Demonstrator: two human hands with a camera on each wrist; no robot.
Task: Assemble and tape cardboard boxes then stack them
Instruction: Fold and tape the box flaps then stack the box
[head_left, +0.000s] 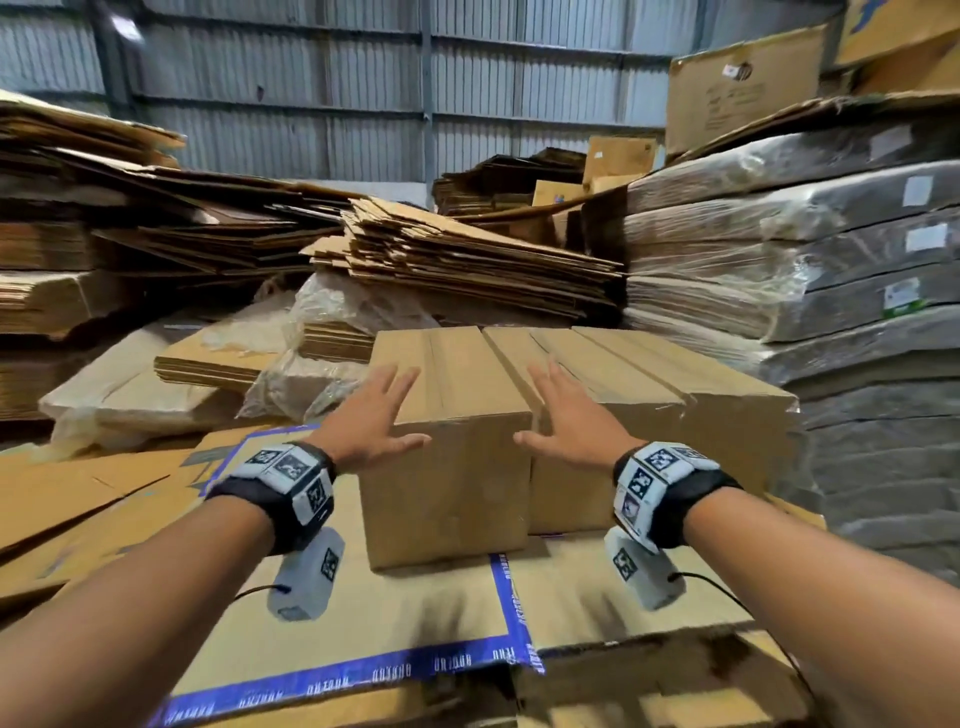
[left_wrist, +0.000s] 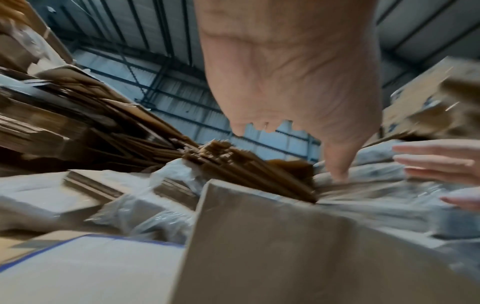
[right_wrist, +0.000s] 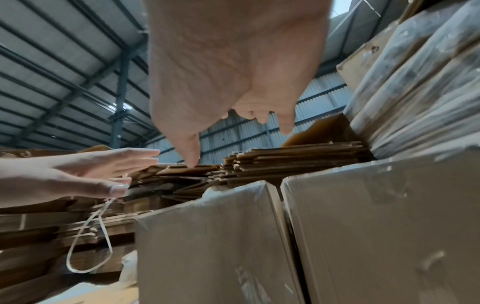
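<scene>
Boxes of brown cardboard stand side by side on a flat blue-edged sheet (head_left: 363, 639), and from above the near box (head_left: 447, 478) sits between the left hand (head_left: 371, 421) and right hand (head_left: 569, 421), both with fingers spread and holding nothing, while the left wrist view shows that box (left_wrist: 285, 246) below the flat palm and the right wrist view shows it (right_wrist: 207, 246) touching its neighbour box (right_wrist: 389, 226).

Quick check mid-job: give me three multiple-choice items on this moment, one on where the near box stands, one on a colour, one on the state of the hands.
1. The nearest assembled box stands:
A. left of the other assembled boxes
B. on top of them
C. behind the wrapped stacks

2. The printed border on the flat sheet under the boxes is:
A. red
B. blue
C. green

3. The left hand and right hand are:
A. both gripping tape
B. one open, one a fist
C. both open, fingers spread

Answers: A, the head view shows it beside them at the left end of the row; B, the edge strip is blue with white lettering; C, both hands show straight, spread fingers holding nothing.
</scene>
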